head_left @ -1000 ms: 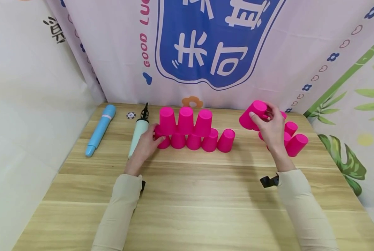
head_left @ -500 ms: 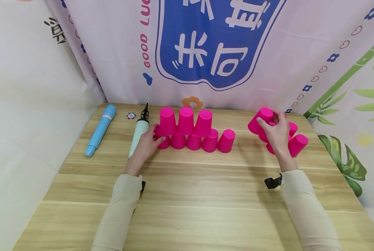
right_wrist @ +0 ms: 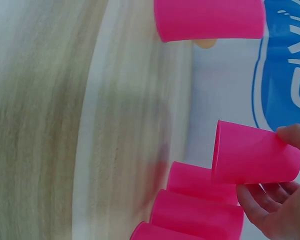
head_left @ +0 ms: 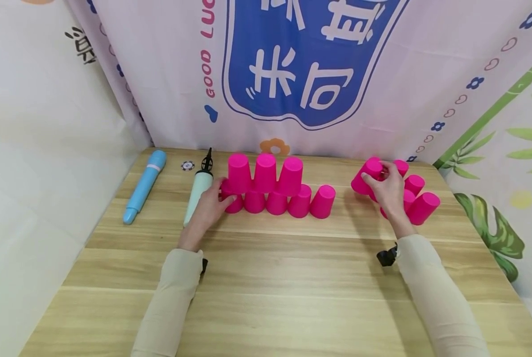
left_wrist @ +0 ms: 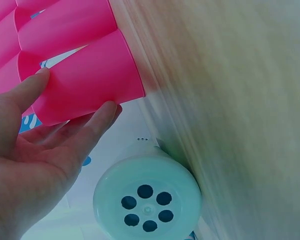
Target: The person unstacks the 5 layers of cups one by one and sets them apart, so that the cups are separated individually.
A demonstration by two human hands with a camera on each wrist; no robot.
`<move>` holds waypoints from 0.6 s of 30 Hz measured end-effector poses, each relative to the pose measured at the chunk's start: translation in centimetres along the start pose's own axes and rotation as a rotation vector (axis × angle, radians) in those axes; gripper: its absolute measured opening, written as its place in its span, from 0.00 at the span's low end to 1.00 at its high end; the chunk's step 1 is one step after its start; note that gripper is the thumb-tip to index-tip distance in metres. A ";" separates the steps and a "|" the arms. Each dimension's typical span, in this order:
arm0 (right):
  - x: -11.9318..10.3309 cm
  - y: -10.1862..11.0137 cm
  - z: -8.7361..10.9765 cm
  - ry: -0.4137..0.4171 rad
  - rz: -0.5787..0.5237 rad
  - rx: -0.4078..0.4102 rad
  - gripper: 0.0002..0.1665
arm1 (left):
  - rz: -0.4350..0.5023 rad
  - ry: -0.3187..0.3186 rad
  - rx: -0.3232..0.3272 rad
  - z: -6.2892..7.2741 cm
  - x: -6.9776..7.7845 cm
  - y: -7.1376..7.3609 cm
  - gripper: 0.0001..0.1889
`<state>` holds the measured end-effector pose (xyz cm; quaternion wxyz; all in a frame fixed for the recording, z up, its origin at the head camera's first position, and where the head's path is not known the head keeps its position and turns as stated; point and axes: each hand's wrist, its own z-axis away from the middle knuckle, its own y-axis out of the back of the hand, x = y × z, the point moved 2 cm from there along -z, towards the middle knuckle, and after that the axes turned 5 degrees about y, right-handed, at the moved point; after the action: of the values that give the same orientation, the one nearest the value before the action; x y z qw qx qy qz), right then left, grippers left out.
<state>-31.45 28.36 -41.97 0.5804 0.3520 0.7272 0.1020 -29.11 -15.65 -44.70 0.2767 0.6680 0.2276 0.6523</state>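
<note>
My left hand (head_left: pixel 205 210) pinches the leftmost bottom pink cup (left_wrist: pixel 90 77) between thumb and fingers. That cup ends a row of several upside-down pink cups, whose right end is a cup (head_left: pixel 322 202) with nothing on it. Three more upside-down cups (head_left: pixel 265 173) stand on the row, toward its left. At the right, my right hand (head_left: pixel 390 193) grips a tilted pink cup (right_wrist: pixel 257 152), narrow end up, by its upper part. It is raised off the table beside a cluster of several pink cups (head_left: pixel 423 208), partly hidden by that hand.
Left of the cups lie a pale green hand pump (head_left: pixel 198 191) with a black nozzle and a blue tube-shaped pump (head_left: pixel 144 186). A small round chip (head_left: pixel 187 165) lies between them, near the back edge. A printed curtain (head_left: pixel 181 99) hangs behind the wooden table (head_left: pixel 266 287).
My right hand has carried its cup rightward and down to the cluster, then slightly back to the left. The left hand and the stacked cups stay put.
</note>
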 end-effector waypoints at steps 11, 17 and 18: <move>1.5 -1.2 -0.7 -0.008 0.041 -0.037 0.40 | 0.009 0.003 0.003 0.0 -0.3 -0.1 0.32; 2.2 -1.6 -0.8 -0.028 0.057 -0.045 0.40 | 0.005 -0.006 -0.001 -0.1 -0.3 -0.1 0.32; 2.3 -1.6 -0.9 -0.027 0.059 -0.043 0.40 | 0.004 -0.008 -0.001 -0.1 -0.3 -0.1 0.32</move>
<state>-33.06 28.83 -44.39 0.5944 0.3624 0.7061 0.1298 -29.23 -15.72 -44.97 0.2767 0.6710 0.2249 0.6501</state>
